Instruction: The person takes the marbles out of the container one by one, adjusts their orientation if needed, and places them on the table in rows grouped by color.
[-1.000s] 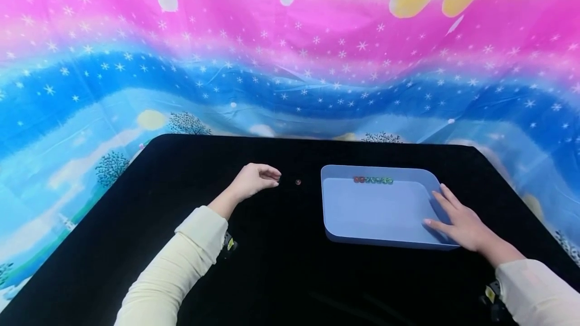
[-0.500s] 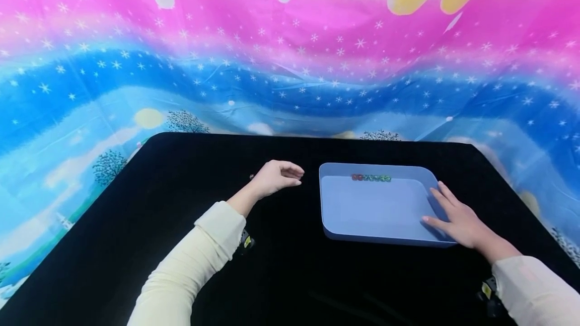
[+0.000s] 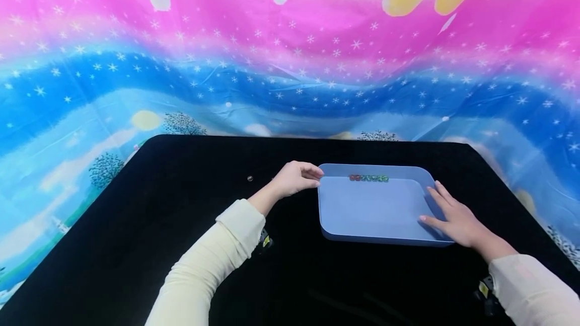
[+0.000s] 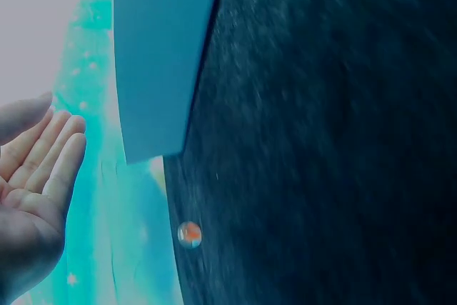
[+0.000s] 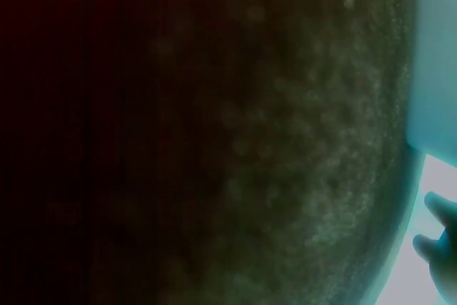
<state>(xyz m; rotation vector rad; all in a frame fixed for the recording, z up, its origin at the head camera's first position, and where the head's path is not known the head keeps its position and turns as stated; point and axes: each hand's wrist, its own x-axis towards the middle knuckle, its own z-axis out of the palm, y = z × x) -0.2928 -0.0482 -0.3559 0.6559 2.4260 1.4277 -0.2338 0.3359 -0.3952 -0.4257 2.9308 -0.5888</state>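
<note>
Resting on a black table [image 3: 136, 245], a shallow blue tray [image 3: 371, 210] sits right of centre, with a short row of small coloured beads [image 3: 368, 178] lined up along the inside of its far wall — red ones at the left end, green ones toward the right. The right hand [image 3: 453, 215] lies flat on the tray's near right corner, fingers straight and slightly spread over the rim and onto the tray floor, gripping nothing. The left hand [image 3: 296, 179] hovers just beside the tray's far left corner, its fingers curled loosely forward with the tips at the rim; from the head view it cannot be told whether anything is pinched between them. The left wrist view shows that hand's palm [image 4: 32, 176] with the fingers lying together and fairly straight, and nothing visible in it. One more bead [image 3: 249, 178] lies alone on the table well to the left of that hand — in the left wrist view it shows as a small orange-centred ball [image 4: 189, 234] near the table's edge. Both arms wear cream sleeves [image 3: 204, 270]. Behind the table hangs a bright backdrop [image 3: 290, 54] in pink and blue with white snowflakes.
</note>
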